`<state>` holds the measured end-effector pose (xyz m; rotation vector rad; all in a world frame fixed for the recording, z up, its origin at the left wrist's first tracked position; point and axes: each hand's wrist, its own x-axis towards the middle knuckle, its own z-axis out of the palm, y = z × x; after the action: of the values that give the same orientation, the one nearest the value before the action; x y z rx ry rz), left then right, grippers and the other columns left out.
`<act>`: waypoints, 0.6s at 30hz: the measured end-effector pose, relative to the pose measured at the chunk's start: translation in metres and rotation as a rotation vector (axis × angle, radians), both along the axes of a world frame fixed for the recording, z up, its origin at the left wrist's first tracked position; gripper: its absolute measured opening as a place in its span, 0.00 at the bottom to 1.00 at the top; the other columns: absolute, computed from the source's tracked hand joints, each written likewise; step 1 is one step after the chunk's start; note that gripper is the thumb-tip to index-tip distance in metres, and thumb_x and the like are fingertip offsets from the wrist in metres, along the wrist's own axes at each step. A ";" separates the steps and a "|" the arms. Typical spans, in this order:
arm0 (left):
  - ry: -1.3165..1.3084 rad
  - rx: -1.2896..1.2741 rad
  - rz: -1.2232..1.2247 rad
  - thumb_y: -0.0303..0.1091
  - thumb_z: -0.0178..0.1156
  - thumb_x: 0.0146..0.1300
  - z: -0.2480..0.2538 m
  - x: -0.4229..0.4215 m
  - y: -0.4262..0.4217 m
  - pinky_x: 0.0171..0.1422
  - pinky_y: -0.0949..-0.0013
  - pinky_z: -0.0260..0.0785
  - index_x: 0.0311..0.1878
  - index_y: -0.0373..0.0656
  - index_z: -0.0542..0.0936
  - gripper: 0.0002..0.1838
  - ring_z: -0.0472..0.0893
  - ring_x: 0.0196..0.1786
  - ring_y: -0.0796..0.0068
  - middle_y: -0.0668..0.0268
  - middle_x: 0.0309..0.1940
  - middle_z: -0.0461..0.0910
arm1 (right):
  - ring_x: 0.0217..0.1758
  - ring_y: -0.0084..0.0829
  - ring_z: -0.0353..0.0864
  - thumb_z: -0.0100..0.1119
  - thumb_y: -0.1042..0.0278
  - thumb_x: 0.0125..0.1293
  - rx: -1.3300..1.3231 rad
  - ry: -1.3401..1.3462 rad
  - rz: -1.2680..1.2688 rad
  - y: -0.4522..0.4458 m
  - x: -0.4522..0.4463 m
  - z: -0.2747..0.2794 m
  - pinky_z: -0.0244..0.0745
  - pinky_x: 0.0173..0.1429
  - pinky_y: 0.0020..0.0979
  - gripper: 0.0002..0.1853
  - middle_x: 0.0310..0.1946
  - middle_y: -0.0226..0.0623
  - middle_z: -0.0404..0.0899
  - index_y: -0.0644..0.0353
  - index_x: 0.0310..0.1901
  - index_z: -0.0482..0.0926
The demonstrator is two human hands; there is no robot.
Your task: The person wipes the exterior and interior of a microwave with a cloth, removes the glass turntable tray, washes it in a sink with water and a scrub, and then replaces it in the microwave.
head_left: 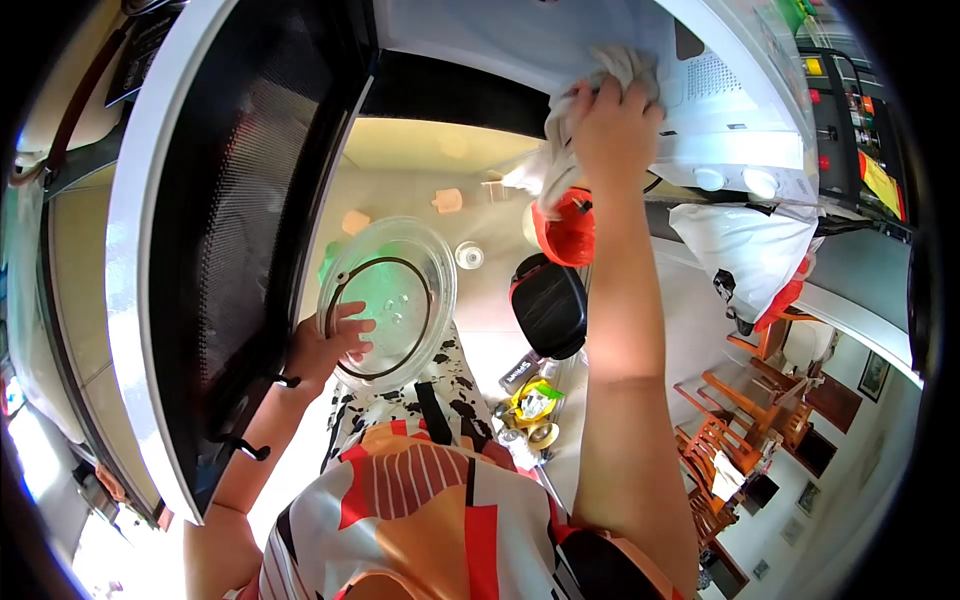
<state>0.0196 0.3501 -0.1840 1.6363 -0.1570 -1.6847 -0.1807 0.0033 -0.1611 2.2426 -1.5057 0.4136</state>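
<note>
My left hand [335, 345] holds a clear glass turntable plate [400, 290] from beneath at its left side; a dark roller ring [428, 310] lies in the plate. My right hand [617, 130] presses a pale crumpled cloth [560, 135] against the inside of a white microwave [480, 40], near its right wall. The cloth's lower end hangs over the front edge. On the left the microwave door [230, 200] stands wide open, beside my left hand.
A red container [568, 232] and a black lidded bin [550, 308] are below the microwave. A white plastic bag [745, 250] hangs at the right. Bags and small items [535, 410] sit on the floor; wooden chairs [720, 440] stand farther right.
</note>
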 end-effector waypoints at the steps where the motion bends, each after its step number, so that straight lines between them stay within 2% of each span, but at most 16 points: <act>1: -0.006 0.011 -0.008 0.23 0.57 0.54 0.001 0.000 -0.002 0.36 0.72 0.75 0.56 0.32 0.70 0.23 0.82 0.34 0.70 0.53 0.41 0.80 | 0.50 0.57 0.70 0.51 0.44 0.59 0.059 0.022 -0.026 -0.022 0.006 0.004 0.75 0.43 0.49 0.24 0.50 0.46 0.72 0.58 0.44 0.79; 2: -0.011 0.026 -0.020 0.23 0.57 0.54 0.003 0.000 -0.002 0.36 0.72 0.75 0.56 0.32 0.70 0.23 0.82 0.34 0.70 0.53 0.41 0.80 | 0.51 0.58 0.70 0.53 0.43 0.57 0.123 0.045 -0.057 -0.041 0.011 0.006 0.74 0.45 0.50 0.25 0.51 0.46 0.72 0.57 0.44 0.79; 5: -0.045 0.007 -0.046 0.28 0.59 0.55 0.000 0.002 -0.006 0.37 0.71 0.74 0.57 0.32 0.69 0.25 0.82 0.35 0.68 0.53 0.43 0.80 | 0.50 0.60 0.70 0.57 0.41 0.52 0.010 0.047 -0.054 -0.071 0.031 0.003 0.76 0.40 0.51 0.27 0.51 0.47 0.71 0.56 0.43 0.79; 8: -0.057 -0.021 -0.028 0.31 0.61 0.54 -0.003 0.007 -0.004 0.38 0.69 0.74 0.58 0.33 0.69 0.27 0.82 0.36 0.67 0.53 0.43 0.80 | 0.44 0.54 0.71 0.61 0.47 0.50 -0.094 -0.126 -0.046 -0.035 0.018 -0.006 0.74 0.39 0.47 0.22 0.44 0.45 0.73 0.59 0.36 0.80; 9: -0.066 -0.018 -0.018 0.31 0.61 0.54 -0.001 0.008 -0.005 0.38 0.69 0.74 0.58 0.33 0.69 0.27 0.82 0.36 0.67 0.53 0.43 0.80 | 0.46 0.53 0.69 0.65 0.51 0.44 -0.154 -0.169 -0.003 -0.021 0.011 -0.012 0.74 0.38 0.47 0.21 0.44 0.42 0.72 0.58 0.35 0.80; 12: -0.043 -0.041 -0.007 0.30 0.61 0.53 -0.005 0.010 -0.003 0.38 0.69 0.74 0.58 0.33 0.69 0.28 0.83 0.37 0.66 0.52 0.43 0.80 | 0.50 0.50 0.65 0.68 0.60 0.41 -0.005 -0.322 0.077 0.032 0.015 -0.013 0.73 0.44 0.44 0.18 0.45 0.37 0.71 0.54 0.37 0.78; 14: -0.019 -0.048 -0.010 0.30 0.61 0.53 -0.006 0.008 -0.001 0.39 0.68 0.75 0.58 0.33 0.68 0.28 0.83 0.38 0.66 0.52 0.43 0.80 | 0.48 0.48 0.68 0.67 0.63 0.38 0.261 -0.370 0.345 0.062 0.024 -0.055 0.72 0.48 0.43 0.17 0.45 0.32 0.73 0.51 0.35 0.79; 15: -0.010 -0.047 -0.015 0.29 0.61 0.53 -0.004 0.007 0.001 0.39 0.68 0.75 0.58 0.32 0.68 0.28 0.83 0.38 0.66 0.52 0.43 0.80 | 0.48 0.46 0.69 0.66 0.65 0.37 0.262 -0.436 0.420 0.086 0.036 -0.049 0.71 0.49 0.42 0.17 0.45 0.32 0.74 0.51 0.35 0.79; 16: -0.002 -0.049 -0.017 0.29 0.61 0.53 -0.004 0.005 0.000 0.39 0.68 0.75 0.58 0.32 0.68 0.28 0.83 0.38 0.66 0.52 0.43 0.80 | 0.48 0.44 0.70 0.66 0.65 0.38 0.296 -0.644 0.438 0.095 0.044 -0.034 0.69 0.50 0.43 0.17 0.44 0.34 0.74 0.52 0.35 0.79; 17: 0.011 -0.040 0.002 0.25 0.58 0.55 0.001 0.001 -0.001 0.37 0.72 0.74 0.58 0.31 0.68 0.26 0.82 0.36 0.70 0.51 0.44 0.79 | 0.47 0.44 0.71 0.66 0.65 0.38 0.100 -0.671 0.457 0.077 0.045 -0.032 0.68 0.50 0.44 0.18 0.42 0.36 0.74 0.52 0.36 0.79; 18: 0.016 -0.038 -0.004 0.26 0.58 0.55 0.002 -0.004 0.002 0.37 0.71 0.74 0.58 0.30 0.67 0.26 0.82 0.36 0.69 0.52 0.44 0.79 | 0.45 0.44 0.71 0.66 0.65 0.38 -0.086 -0.700 0.467 0.054 0.042 -0.032 0.67 0.50 0.45 0.18 0.41 0.37 0.74 0.51 0.37 0.79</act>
<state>0.0160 0.3519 -0.1824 1.5945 -0.1840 -1.6879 -0.1388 0.0576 -0.1934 2.4988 -1.1699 1.4958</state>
